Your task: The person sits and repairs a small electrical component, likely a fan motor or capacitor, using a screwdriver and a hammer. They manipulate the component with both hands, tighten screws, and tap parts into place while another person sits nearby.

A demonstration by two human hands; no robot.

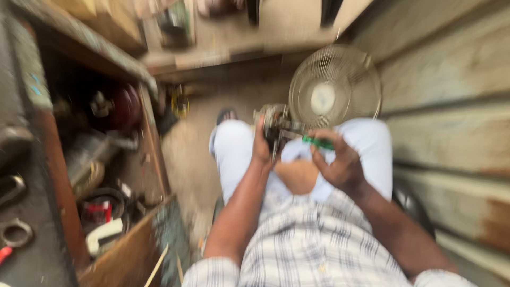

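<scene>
Metal, grey and greasy-looking, fills your left hand point(261, 149): you wrap its fingers round a small motor point(274, 123) and hold it up over your lap, between your knees. Your right hand point(340, 167) closes on the green handle of a screwdriver point(317, 142), pinching it between thumb and fingers. The tool's long axis runs nearly level from right to left, its shaft reaching toward the motor, so the motor lies just left of your right grip and the tip seems to meet the motor's near side; motion blur hides the exact contact. The left hand is the one on the motor, the right one stands a little apart, joined to it only through the tool. Just beyond the motor, a round wire fan guard point(334, 85) leans near the wall on your right. To your left stands an open wooden cabinet point(151, 138) with dark parts heaped on its shelves, among them a white curved piece point(103, 234) low down.
</scene>
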